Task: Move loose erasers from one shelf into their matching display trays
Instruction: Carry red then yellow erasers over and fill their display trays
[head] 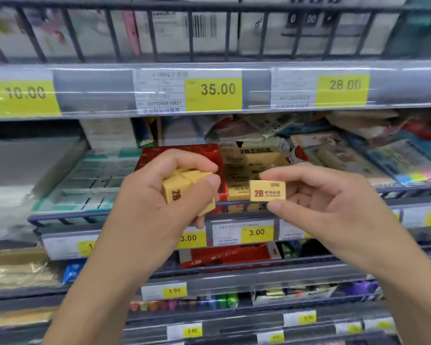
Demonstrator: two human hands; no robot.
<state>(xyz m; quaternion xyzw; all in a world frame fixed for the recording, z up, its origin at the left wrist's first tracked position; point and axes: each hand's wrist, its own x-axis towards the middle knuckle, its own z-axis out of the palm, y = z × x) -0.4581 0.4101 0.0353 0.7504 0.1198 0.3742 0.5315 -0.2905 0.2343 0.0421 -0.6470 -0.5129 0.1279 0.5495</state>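
Two bare hands raised before store shelf, just in front of yellow display tray (pixel 254 158) marked 2B. Left hand (pixel 164 192), left of tray, fingers (pixel 184 160) curled tight around bundle of tan erasers (pixel 184 190), thumb pressing bundle's front. Right hand (pixel 334 197), just right of tray front, pinches single tan eraser (pixel 267 191) between thumb below and forefinger above, other fingers loosely curled. Single eraser held level, 2B print facing camera, over tray's front edge. More erasers inside tray. Red tray (pixel 179 151) touches yellow tray's left side. Price tag (pixel 256 232) reading 3.00 directly below tray.
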